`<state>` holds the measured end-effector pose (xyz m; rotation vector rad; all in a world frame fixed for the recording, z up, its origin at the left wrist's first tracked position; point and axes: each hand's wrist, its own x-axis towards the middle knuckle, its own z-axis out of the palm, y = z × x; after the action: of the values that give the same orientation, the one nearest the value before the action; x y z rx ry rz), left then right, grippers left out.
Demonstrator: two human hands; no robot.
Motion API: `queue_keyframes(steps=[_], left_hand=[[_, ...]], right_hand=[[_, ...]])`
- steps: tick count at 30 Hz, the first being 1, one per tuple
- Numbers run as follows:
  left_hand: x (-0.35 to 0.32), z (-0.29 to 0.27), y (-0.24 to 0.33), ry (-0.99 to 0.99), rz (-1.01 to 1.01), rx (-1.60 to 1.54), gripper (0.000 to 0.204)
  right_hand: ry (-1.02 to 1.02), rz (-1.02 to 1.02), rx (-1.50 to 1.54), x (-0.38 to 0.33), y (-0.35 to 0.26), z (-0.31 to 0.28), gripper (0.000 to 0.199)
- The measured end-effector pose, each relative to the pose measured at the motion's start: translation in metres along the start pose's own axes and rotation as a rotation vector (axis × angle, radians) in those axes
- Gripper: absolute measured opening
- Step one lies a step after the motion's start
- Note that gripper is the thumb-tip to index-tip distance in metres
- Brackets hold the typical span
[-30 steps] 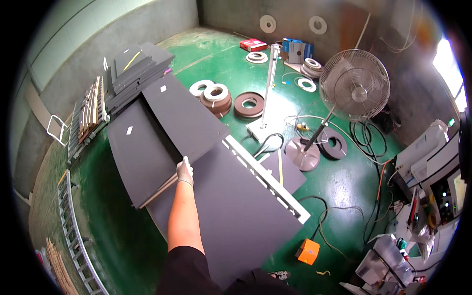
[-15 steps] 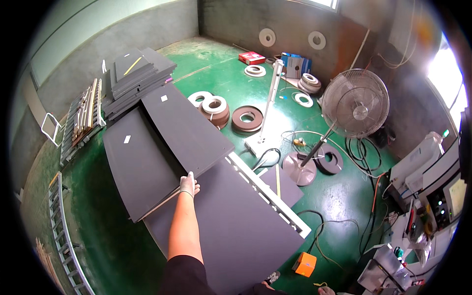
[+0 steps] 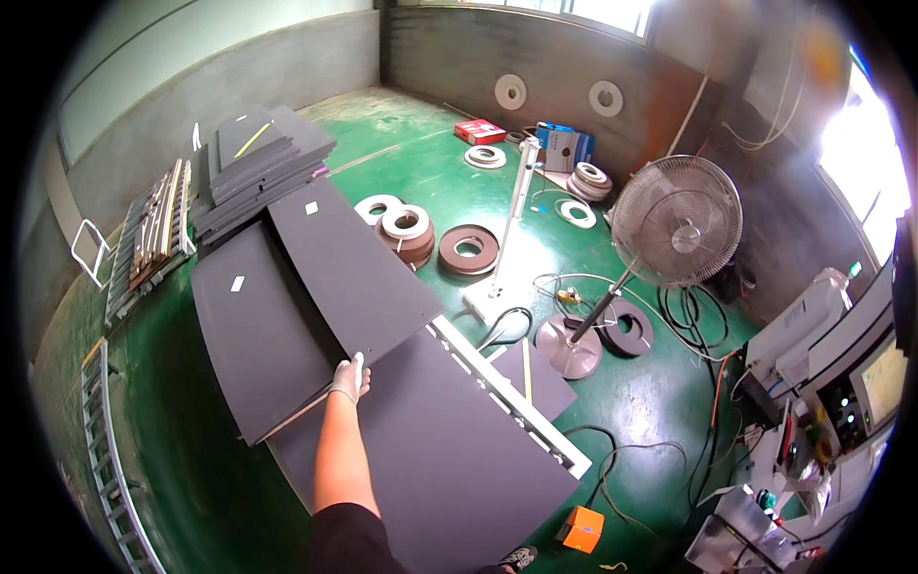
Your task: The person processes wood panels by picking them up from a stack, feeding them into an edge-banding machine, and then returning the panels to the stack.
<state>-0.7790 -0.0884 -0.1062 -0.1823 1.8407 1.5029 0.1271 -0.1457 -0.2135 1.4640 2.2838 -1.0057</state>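
Observation:
My left hand (image 3: 350, 379), in what looks like a pale thin glove, reaches forward from the lower edge. Its fingers are curled at the near corner of a long dark grey panel (image 3: 356, 263), with the thumb up against that corner. Beside it, on the left, lies a second dark grey panel (image 3: 258, 325) with a white label. A dark gap runs between the two. Both overlap a broad dark panel (image 3: 449, 450) in front of me. The fingertips are partly hidden, so how far they reach under the edge cannot be made out. My right hand is out of sight.
A white rail (image 3: 512, 397) borders the broad panel. Stacked panels (image 3: 253, 158) stand at the far left, a ladder (image 3: 120, 469) at the near left. To the right are edging rolls (image 3: 469, 251), a pedestal fan (image 3: 677, 220), floor cables (image 3: 617, 445) and an orange box (image 3: 580, 529).
The whole scene has shifted slightly left in the view. My left hand stays at the panel corner, its thumb now pointing up. What looked like my right hand at the lower edge has left the view.

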Motion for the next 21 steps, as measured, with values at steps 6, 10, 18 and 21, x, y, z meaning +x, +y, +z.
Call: queue_keyframes(steps=[6,10,18,21], left_hand=[[-0.109,0.014,-0.076,-0.392,-0.034,-0.154,0.024],[-0.192,-0.006,-0.150,-0.701,-0.296,-0.180,0.039],[-0.237,0.043,-0.184,-0.421,-0.230,-0.696,0.041],[-0.267,0.055,-0.234,-0.487,-0.176,-0.501,0.035]], right_hand=[[0.024,0.163,0.342,0.033,-0.145,-0.039,0.042],[-0.241,-0.148,0.472,0.086,-0.274,-0.084,0.050],[-0.487,0.192,1.363,0.136,-0.349,-0.070,0.043],[0.259,0.401,1.463,0.089,-0.376,-0.112,0.046]])
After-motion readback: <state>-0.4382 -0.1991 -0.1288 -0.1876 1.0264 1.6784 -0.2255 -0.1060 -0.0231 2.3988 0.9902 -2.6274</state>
